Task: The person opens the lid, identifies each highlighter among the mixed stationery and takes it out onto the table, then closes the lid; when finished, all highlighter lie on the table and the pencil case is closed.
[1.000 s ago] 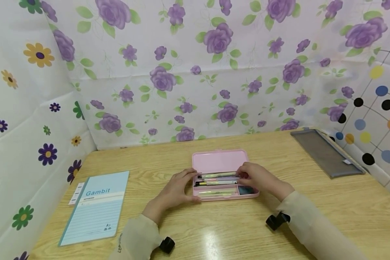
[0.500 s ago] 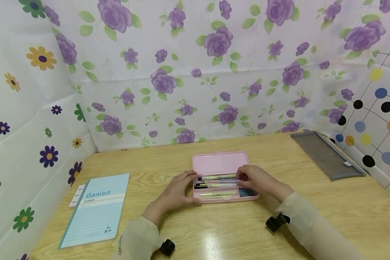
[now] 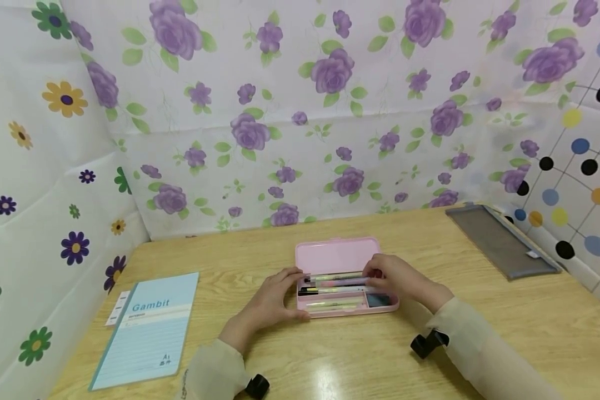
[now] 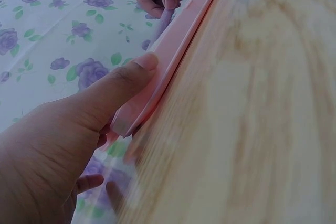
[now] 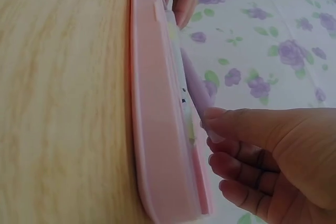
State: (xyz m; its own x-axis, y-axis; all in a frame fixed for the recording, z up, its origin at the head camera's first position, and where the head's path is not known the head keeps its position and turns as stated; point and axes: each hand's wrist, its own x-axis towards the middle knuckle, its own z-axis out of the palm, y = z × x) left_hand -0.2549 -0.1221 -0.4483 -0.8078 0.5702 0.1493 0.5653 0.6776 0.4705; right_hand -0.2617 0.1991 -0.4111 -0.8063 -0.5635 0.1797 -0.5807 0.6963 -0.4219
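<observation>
1. Head view: the pink pencil case [image 3: 330, 314] is lying open on the table [image 3: 370, 355], its lid [image 3: 335, 256] resting back on the far side. The left hand [image 3: 270, 297] is gripping the case's left end, probably to stop it sliding. The right hand [image 3: 400, 278] is pinching a purple pen [image 3: 341, 283] at the right end of the case, just beside a white pen [image 3: 335, 290]. A blue notebook [image 3: 147, 330] is lying well apart on the left.
2. Left wrist view: the left thumb is pressing the near wall, seemingly bracing the case; the fingers behind are mostly hidden.
3. Right wrist view: the right thumb and fingers are grasping the purple pen by one end. That end is tilting above the rim, presumably giving the fingertips room.
</observation>
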